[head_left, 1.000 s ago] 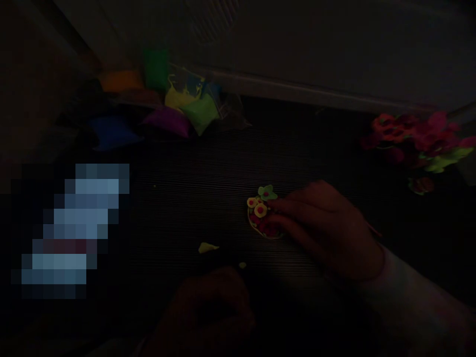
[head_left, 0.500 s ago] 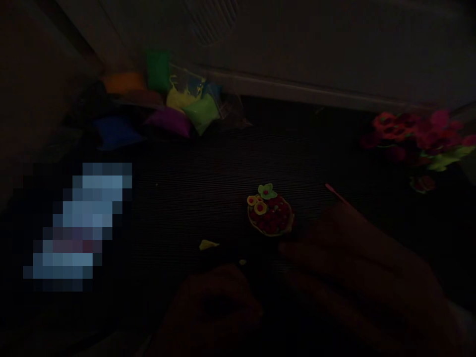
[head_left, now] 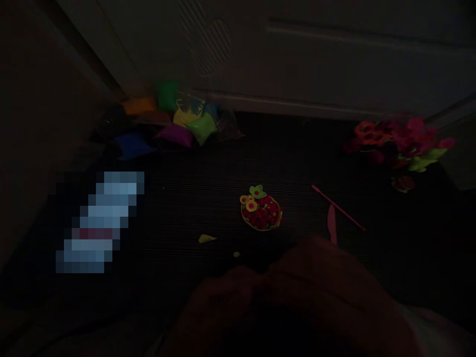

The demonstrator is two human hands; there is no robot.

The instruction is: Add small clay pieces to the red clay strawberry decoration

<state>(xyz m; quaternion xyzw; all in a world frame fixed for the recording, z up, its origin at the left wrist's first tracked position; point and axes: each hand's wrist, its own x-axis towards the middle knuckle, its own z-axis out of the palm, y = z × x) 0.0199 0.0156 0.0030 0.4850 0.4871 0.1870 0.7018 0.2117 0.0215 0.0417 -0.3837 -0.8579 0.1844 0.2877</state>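
Observation:
The scene is very dark. A small round clay piece [head_left: 261, 212] with red, yellow and green flower shapes lies on the dark ribbed mat [head_left: 208, 198]. My left hand [head_left: 219, 307] and my right hand [head_left: 320, 292] meet close together near the bottom edge, in front of the piece and not touching it. Their fingers are too dark to make out. Two thin pink modelling tools [head_left: 336, 208] lie on the mat right of the piece. A small yellow clay scrap [head_left: 206, 239] and a tiny bit [head_left: 236, 254] lie left of my hands.
Several coloured clay bags [head_left: 178, 124] are heaped at the back left by a pale wall. A cluster of red and pink clay flowers [head_left: 397, 144] sits at the back right. A blurred-out pale object [head_left: 100, 223] lies at the left.
My right hand lifted off the clay piece and drew back to my left hand at the bottom. The pink tools now lie uncovered on the mat. The view tilted up slightly.

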